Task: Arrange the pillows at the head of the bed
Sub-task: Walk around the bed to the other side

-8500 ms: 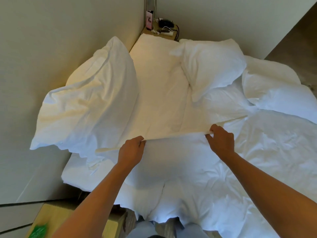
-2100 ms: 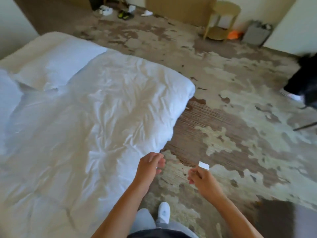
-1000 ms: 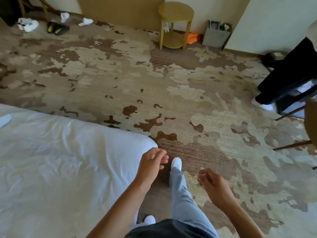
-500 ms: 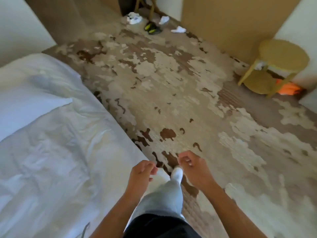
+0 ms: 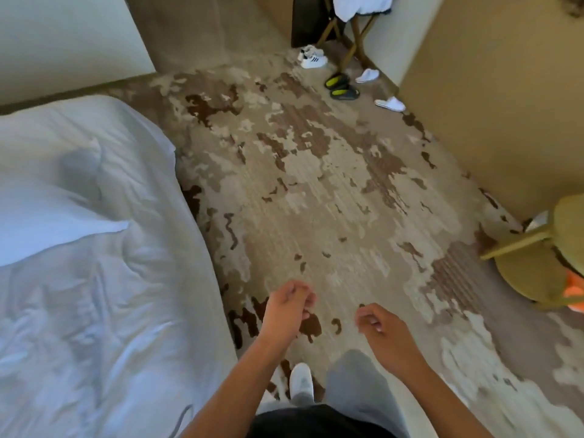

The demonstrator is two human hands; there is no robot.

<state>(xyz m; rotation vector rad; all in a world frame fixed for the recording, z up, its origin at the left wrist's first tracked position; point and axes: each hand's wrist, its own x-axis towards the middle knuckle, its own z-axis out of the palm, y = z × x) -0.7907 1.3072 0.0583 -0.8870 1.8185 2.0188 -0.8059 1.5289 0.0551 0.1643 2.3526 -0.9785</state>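
The bed (image 5: 132,327) fills the left side, covered by a rumpled white duvet. A white pillow (image 5: 47,222) lies on it at the left edge, one corner pointing right. My left hand (image 5: 289,306) hangs over the carpet just right of the bed's side, fingers loosely curled, holding nothing. My right hand (image 5: 377,327) hangs further right, also loosely curled and empty. Neither hand touches the bedding. Other pillows are out of view.
Patterned brown and beige carpet (image 5: 331,191) runs alongside the bed. A round yellow side table (image 5: 543,257) stands at the right with something orange beneath. Shoes and slippers (image 5: 341,85) lie by the far wall next to a folding stand (image 5: 350,30). My legs show at the bottom.
I have walked along the bed's side and the view has swung toward the far wall. My hands have moved apart; the small white piece seen in my right hand earlier is gone.
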